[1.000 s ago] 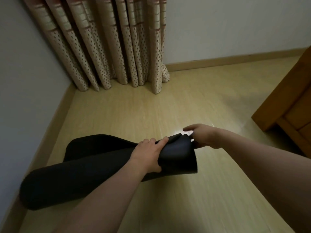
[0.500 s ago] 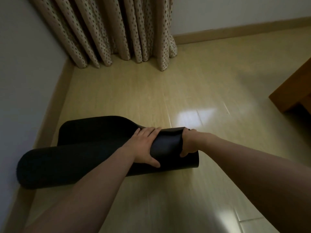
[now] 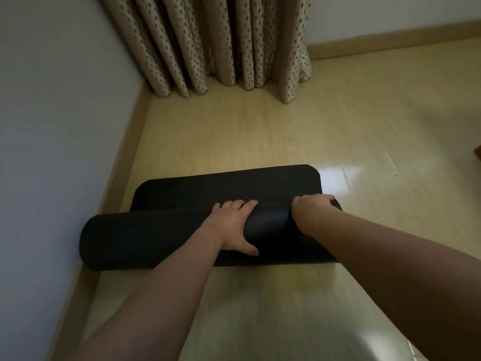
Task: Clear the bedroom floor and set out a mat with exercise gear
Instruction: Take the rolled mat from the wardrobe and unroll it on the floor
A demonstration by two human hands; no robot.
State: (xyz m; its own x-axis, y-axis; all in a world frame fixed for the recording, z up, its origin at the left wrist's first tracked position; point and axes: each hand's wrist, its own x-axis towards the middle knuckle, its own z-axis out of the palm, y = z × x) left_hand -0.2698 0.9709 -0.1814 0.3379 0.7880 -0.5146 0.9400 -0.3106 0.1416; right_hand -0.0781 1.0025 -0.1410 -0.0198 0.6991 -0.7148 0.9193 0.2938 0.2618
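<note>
Here we are down on the wooden floor point(image 3: 260, 131), and the black mat point(image 3: 223, 188) lies mostly rolled beside the wall point(image 3: 52, 126), only a short flap flat toward the curtain point(image 3: 208, 40). The left hand point(image 3: 233, 226) lies over the top of the roll, fingers point(image 3: 234, 205) draped across it and thumb spread, pressing rather than clenching. The right hand point(image 3: 311, 207) wraps the roll's far end, fingers curled round it. My read: unrolling has barely begun, nearly the whole length remains, and no exercise gear is in sight yet.
</note>
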